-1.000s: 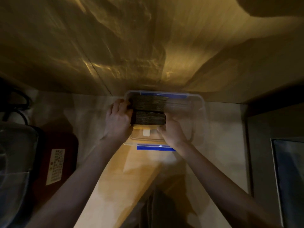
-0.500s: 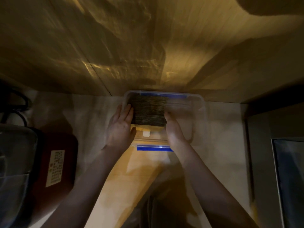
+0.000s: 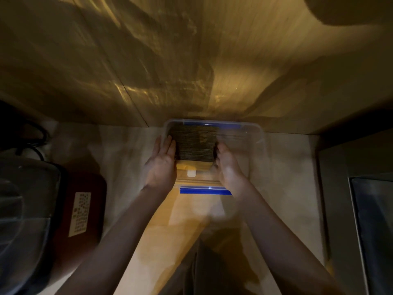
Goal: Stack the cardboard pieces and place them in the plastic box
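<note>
**Stack in the box, hands flat at its sides: where it could slip**

Our left hand (image 3: 161,165) lies flat, fingers straight and pressed together, its palm turned toward the left edge of the cardboard stack (image 3: 196,143); it seems to touch that edge, though the dim light leaves this unsure. Our right hand (image 3: 228,167) mirrors it on the right edge, fingers together and pointing forward, slightly blurred. Neither hand pinches anything; both forearms reach in from below, roughly parallel, wrists straight.

The stack sits inside the clear plastic box (image 3: 260,137), in its left part, with bare room on the right. The box stands against the wooden wall (image 3: 191,60), on the pale counter (image 3: 131,156); a blue clip (image 3: 205,190) lies at its near edge.

We judge the risks as these: if we press unevenly, the pieces may shear and fan out of line. With free room to the right, the stack could lean or topple that way once we let go. Pushing hard could slide the light box along the counter. A dark red appliance (image 3: 80,205) stands well apart to the left.
</note>
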Demonstrator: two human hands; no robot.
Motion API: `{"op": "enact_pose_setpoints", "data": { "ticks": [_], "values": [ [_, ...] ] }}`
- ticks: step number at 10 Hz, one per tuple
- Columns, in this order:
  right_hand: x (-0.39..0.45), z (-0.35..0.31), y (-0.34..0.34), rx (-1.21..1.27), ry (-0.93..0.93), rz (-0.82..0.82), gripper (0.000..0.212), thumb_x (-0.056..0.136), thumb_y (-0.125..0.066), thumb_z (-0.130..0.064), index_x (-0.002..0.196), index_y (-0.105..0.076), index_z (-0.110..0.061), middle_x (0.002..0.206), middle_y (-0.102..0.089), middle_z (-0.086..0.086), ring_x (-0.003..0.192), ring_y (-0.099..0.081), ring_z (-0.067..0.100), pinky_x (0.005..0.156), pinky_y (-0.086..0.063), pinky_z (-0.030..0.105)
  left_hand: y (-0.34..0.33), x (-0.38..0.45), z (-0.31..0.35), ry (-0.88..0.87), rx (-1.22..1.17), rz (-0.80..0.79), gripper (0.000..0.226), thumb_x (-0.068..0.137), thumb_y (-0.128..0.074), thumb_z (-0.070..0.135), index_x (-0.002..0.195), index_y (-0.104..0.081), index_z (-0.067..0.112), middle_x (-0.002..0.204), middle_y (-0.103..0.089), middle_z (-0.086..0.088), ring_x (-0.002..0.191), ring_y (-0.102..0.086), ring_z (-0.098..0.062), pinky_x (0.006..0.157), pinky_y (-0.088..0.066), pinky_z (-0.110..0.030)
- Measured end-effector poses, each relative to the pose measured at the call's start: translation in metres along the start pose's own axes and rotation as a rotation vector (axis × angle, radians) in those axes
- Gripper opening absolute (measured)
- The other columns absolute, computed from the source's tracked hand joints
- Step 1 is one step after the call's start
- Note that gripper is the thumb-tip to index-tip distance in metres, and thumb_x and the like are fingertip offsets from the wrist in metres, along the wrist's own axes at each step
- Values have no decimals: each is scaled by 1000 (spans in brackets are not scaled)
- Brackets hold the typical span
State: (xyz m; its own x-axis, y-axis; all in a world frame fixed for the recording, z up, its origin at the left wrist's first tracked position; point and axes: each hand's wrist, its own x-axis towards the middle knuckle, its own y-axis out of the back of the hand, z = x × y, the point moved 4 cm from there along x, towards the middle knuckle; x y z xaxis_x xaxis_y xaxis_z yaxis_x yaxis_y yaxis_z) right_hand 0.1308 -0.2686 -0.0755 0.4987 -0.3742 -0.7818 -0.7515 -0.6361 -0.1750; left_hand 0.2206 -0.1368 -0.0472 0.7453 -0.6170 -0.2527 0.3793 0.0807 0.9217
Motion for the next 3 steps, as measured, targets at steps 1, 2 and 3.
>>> {"op": "enact_pose_setpoints", "data": {
  "ticks": [1, 2, 3],
  "values": [
    [-9, -12, 8, -8, 65, 18, 33, 95, -41, -28, 124, -51, -16, 128, -57, 6, 115, -54, 19, 103, -35, 35, 5, -1, 2, -6, 65, -75, 70, 85, -54, 15, 143, -16, 16, 157, -13, -2, 145, -3, -22, 107, -33, -42],
    [-38, -36, 15, -98, 171, 10, 29, 94, -38, -10, 118, -54, -5, 128, -58, 14, 115, -55, 21, 96, -38, 33, 16, -1, 7, 1, 78, -110, 72, 81, -59, 22, 141, -19, 15, 154, -21, -7, 143, -11, -25, 109, -29, -42],
    [-66, -65, 25, -61, 366, -1, 22, 93, -38, -7, 96, -60, -10, 103, -70, 13, 92, -65, 20, 93, -44, 36, 38, -2, 15, -4, 15, -6, 55, 83, -54, 22, 135, -34, 15, 140, -43, -12, 130, -37, -28, 95, -41, -41]
  ]
}}
